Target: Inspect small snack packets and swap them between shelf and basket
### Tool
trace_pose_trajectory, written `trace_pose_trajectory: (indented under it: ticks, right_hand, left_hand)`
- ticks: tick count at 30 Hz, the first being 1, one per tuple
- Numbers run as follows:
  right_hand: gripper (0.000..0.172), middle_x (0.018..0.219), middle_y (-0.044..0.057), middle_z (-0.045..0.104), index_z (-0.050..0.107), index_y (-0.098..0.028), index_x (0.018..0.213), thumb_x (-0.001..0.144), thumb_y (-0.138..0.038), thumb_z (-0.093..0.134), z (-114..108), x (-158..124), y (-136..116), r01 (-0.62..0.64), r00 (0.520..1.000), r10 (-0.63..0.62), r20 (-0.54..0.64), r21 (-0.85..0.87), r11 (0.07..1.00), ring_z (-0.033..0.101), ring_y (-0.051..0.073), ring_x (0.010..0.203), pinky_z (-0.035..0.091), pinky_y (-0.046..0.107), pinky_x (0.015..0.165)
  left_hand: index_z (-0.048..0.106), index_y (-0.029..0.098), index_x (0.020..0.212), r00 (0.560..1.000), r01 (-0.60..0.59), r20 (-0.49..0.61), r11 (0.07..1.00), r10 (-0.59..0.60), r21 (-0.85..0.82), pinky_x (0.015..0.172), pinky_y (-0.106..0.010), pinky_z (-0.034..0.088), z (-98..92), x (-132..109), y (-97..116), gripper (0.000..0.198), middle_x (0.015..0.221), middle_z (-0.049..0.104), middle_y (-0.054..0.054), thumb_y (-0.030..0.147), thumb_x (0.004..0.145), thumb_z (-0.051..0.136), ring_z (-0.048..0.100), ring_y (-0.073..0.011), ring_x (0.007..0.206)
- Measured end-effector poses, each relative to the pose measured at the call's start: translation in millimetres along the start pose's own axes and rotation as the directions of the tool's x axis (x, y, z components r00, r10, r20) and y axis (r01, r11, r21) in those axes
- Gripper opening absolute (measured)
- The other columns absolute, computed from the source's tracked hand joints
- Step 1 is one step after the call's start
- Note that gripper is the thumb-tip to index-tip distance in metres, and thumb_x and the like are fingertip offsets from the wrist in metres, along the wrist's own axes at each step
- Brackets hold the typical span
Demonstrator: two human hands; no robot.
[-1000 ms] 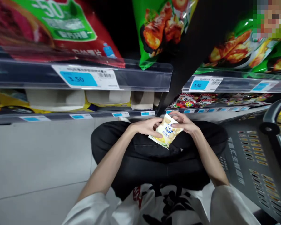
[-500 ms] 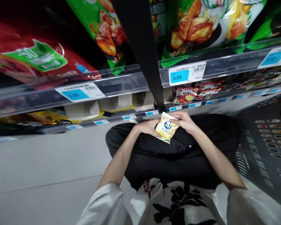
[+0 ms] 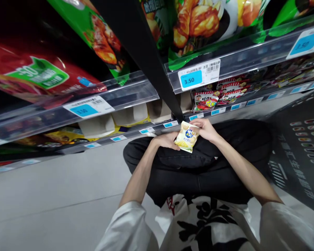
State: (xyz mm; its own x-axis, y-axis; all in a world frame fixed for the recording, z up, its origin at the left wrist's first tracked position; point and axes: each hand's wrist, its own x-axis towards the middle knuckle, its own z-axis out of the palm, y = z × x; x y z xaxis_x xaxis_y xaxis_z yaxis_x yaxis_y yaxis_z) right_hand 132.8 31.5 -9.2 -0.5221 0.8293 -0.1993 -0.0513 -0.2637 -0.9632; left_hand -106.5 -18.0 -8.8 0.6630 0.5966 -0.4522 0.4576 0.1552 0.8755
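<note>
A small pale-yellow snack packet point(image 3: 187, 138) with a blue logo is held between my two hands, above my black-trousered lap. My left hand point(image 3: 168, 140) grips its left edge, with the thumb on the lower front. On the other side, my right hand point(image 3: 204, 129) pinches the upper right corner, its fingers over the front of the packet. Parts of the fingers behind the packet are hidden. Just beyond my hands is the lower shelf edge with price tags point(image 3: 171, 124).
Shelves of snacks rise ahead, split by a black upright point(image 3: 146, 55). Red-and-white packets point(image 3: 206, 101) and open cardboard boxes point(image 3: 131, 115) sit on the low shelf. Large green bags point(image 3: 199, 28) and a red bag point(image 3: 42, 69) hang above. A dark grey basket point(image 3: 298, 146) stands at my right.
The view has shifted and tilted slightly. The packet has turned a little more upright in my hands; both hands keep hold of it.
</note>
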Motion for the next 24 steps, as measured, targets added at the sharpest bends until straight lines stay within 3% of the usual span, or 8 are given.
trace_pose_trajectory:
  ticks: [8, 16, 21, 24]
  right_hand:
    - [0.024, 0.087, 0.006, 0.078, 0.073, -0.017, 0.092, 0.072, -0.030, 0.078, 1, -1, 1, 0.042, 0.997, -0.035, 0.062, -0.126, 0.991, 0.075, 0.023, 0.082, 0.060, 0.035, 0.076]
    - [0.025, 0.090, 0.006, 0.078, 0.074, -0.016, 0.092, 0.072, -0.031, 0.078, 1, 2, 5, 0.074, 0.995, -0.063, 0.071, -0.175, 0.982, 0.074, 0.022, 0.083, 0.060, 0.038, 0.084]
    - [0.026, 0.088, 0.006, 0.078, 0.074, -0.016, 0.092, 0.072, -0.032, 0.079, 1, 2, 5, 0.063, 0.995, -0.049, 0.090, -0.163, 0.985, 0.073, 0.022, 0.081, 0.060, 0.037, 0.081]
    - [0.025, 0.087, 0.006, 0.077, 0.074, -0.016, 0.091, 0.073, -0.033, 0.078, 1, 2, 4, 0.074, 0.994, -0.057, 0.094, -0.179, 0.981, 0.073, 0.022, 0.081, 0.060, 0.037, 0.081]
  left_hand:
    - [0.070, 0.015, 0.110, 0.997, 0.053, 0.050, 0.990, -0.060, 0.133, 0.087, -0.036, 0.055, -3.5, 1, 0, 0.055, 0.110, 0.077, -0.008, 0.036, 0.062, 0.088, 0.071, -0.0285, 0.096]
    - [0.071, 0.015, 0.109, 0.983, 0.171, 0.023, 0.962, -0.180, 0.212, 0.084, -0.035, 0.053, -3.8, 1, 2, 0.058, 0.109, 0.078, -0.007, 0.037, 0.059, 0.088, 0.071, -0.0302, 0.095]
    - [0.073, 0.016, 0.103, 0.989, 0.142, 0.007, 0.963, -0.148, 0.227, 0.077, -0.035, 0.054, -3.7, 2, -4, 0.053, 0.102, 0.079, -0.007, 0.036, 0.057, 0.089, 0.072, -0.0295, 0.087]
    - [0.074, 0.017, 0.102, 0.997, 0.067, 0.014, 0.976, -0.071, 0.208, 0.072, -0.034, 0.054, -3.3, 3, -11, 0.050, 0.096, 0.080, -0.005, 0.036, 0.058, 0.089, 0.072, -0.0274, 0.082]
